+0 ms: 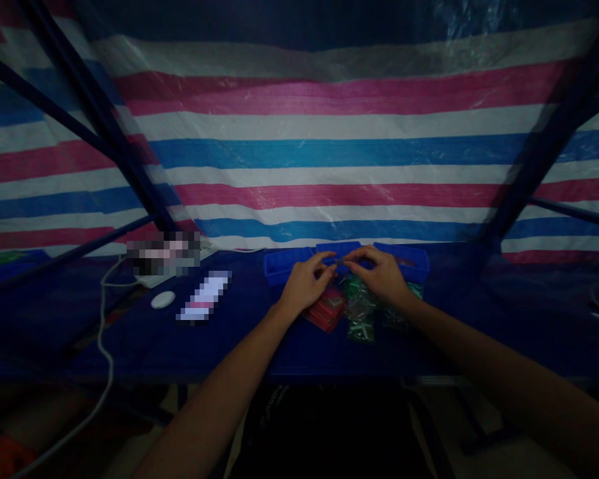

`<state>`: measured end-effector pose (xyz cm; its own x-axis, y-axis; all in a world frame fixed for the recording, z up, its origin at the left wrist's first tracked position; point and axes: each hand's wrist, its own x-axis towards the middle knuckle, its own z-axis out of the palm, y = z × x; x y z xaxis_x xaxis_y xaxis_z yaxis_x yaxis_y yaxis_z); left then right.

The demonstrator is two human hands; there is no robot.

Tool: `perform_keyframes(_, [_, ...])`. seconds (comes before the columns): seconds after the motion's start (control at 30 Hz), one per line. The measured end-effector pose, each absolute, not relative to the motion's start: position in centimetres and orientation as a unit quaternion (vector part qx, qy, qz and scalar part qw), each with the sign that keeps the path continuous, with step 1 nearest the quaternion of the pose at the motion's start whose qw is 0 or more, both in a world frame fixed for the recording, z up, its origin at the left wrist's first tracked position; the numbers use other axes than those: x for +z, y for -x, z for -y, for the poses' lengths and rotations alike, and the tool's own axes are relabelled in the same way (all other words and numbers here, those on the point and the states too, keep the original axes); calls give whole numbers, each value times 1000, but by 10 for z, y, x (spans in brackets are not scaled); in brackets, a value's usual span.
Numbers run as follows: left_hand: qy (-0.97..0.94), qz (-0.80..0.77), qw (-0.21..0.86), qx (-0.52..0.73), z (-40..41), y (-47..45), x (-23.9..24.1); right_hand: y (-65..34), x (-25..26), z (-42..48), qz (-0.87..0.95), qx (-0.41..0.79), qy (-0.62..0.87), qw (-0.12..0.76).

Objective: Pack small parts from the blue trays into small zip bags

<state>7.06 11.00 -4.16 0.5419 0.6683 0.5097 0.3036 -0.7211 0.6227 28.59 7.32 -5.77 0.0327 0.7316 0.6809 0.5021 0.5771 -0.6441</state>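
Observation:
My left hand (307, 279) and my right hand (379, 273) meet over the far middle of a dark blue table (259, 339). Both have their fingers curled and pinched together near each other, on a small item too dim to name. Under my left hand lies a red packet (327, 311). Under and between the hands lie clear bags of small green and white parts (360, 313). Just behind the hands stand low blue trays (284, 263).
A striped pink, blue and white tarp (309, 146) hangs behind the table, crossed by dark blue frame poles (110, 133). To the left lie a small white round object (163, 299), a blurred flat item (204, 296) and a white cable (102, 319).

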Motion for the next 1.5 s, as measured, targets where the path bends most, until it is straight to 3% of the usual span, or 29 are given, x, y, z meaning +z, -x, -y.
perform_keyframes(0.43, [-805,-304,246,447,-121,-71,-47,-280,-54,-69,702,119,422,561])
perform_keyframes(0.77, [-822,-291,267,409,-108,-75,-41,-282,-67,-79,687,239,407,553])
perform_keyframes(1.0, [-842,-293,238,384,-110,-74,-44,-283,-63,-76,690,220,421,546])
perform_keyframes(1.17, [-849,-326,156,386,-114,-71,-47,-286,-59,-73,697,85,451,550])
perform_keyframes(1.5, [-832,-262,243,425,-114,-73,-45,-284,-57,-72,776,37,375,506])
